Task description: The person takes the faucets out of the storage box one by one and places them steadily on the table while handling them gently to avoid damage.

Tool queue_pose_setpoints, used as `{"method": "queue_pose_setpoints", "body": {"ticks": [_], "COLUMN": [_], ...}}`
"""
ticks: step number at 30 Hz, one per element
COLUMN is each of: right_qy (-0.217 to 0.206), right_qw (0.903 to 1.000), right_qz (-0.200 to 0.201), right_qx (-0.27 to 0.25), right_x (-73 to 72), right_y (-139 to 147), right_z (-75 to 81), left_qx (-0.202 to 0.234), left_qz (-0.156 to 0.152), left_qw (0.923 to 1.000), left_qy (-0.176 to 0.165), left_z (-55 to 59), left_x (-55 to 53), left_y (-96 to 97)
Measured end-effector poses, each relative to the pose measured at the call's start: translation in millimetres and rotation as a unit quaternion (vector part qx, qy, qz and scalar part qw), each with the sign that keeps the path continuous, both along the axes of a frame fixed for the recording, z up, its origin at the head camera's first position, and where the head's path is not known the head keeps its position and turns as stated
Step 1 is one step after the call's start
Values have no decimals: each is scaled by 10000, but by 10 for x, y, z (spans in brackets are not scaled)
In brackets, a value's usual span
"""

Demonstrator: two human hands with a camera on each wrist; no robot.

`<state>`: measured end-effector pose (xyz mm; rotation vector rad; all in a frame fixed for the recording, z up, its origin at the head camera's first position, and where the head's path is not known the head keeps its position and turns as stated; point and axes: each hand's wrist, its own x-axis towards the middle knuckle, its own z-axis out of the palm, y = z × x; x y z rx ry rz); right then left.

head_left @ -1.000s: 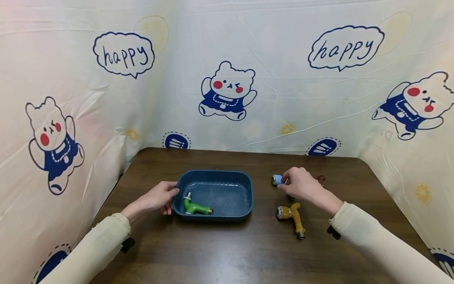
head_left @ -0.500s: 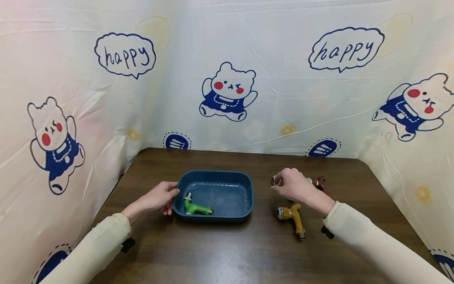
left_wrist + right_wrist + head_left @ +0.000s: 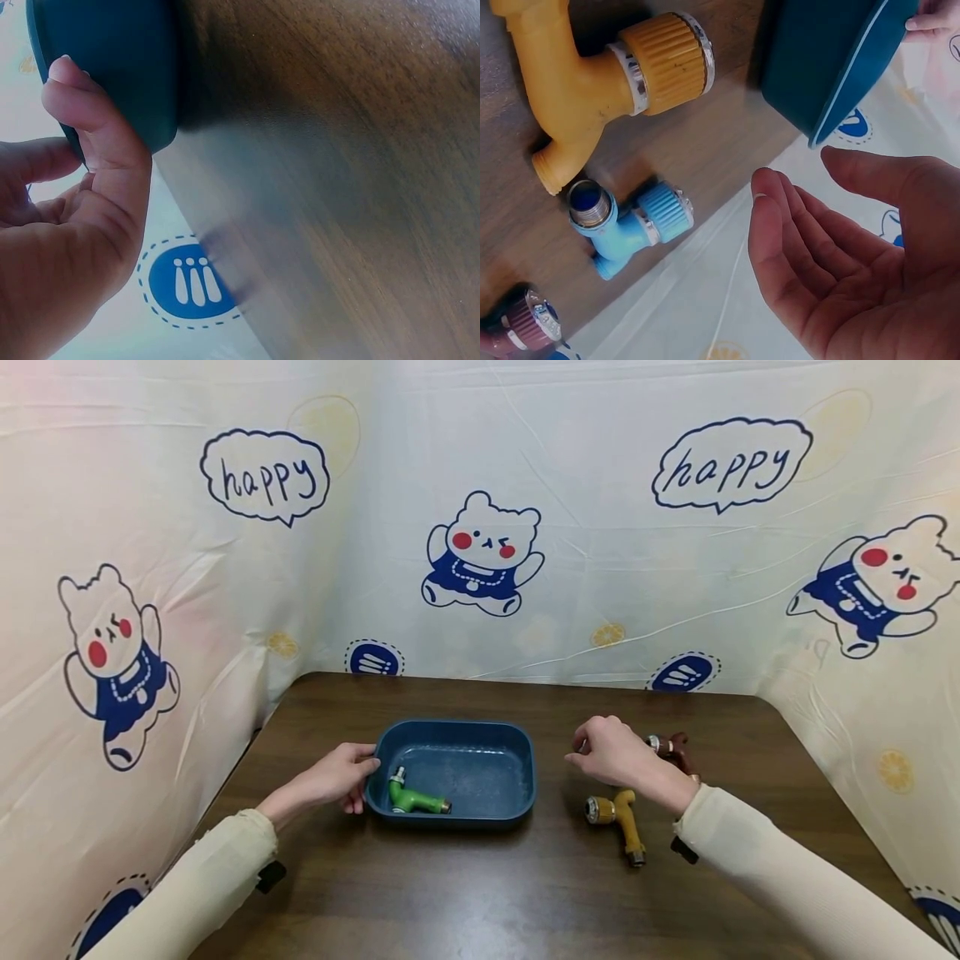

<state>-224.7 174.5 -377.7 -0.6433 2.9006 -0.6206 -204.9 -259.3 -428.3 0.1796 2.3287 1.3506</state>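
Observation:
My left hand (image 3: pixel 337 779) grips the left end of a blue plastic tray (image 3: pixel 480 781), thumb at the rim and fingers curled against the outer wall. Inside the tray, at its front left, lies a green faucet (image 3: pixel 412 802). My right hand (image 3: pixel 611 753) hovers to the tray's right with fingers loosely bent and nothing between them. Below it in the right wrist view, a light blue faucet (image 3: pixel 630 229) lies on the table; my hand hides it in the head view. A yellow faucet (image 3: pixel 625 822) lies nearer the front, and a maroon faucet (image 3: pixel 677 747) sits beyond my right wrist.
The dark wooden table (image 3: pixel 450 893) ends at a rounded back edge. A pale printed curtain (image 3: pixel 585 568) encloses the back and both sides. The tray's right wall stands a short way left of my right fingertips.
My right hand has shifted left from over the light blue faucet, bringing the maroon faucet into fuller view. My left hand and the tray have stayed in place.

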Motion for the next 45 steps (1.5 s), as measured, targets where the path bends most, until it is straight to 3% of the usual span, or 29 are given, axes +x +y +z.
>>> {"method": "queue_pose_setpoints", "body": {"ticks": [29, 45], "right_qy": [-130, -75], "right_qw": [9998, 9990], "right_qz": [163, 380], "right_qx": [-61, -216], "right_x": [-33, -24], "right_y": [-285, -504], "right_z": [77, 118], "left_qx": [-40, -81], "left_qz": [-196, 4], "left_qw": [9998, 10000], "left_qy": [-75, -34], "left_z": [4, 14], "left_x": [-10, 18], "left_y": [-15, 1]}}
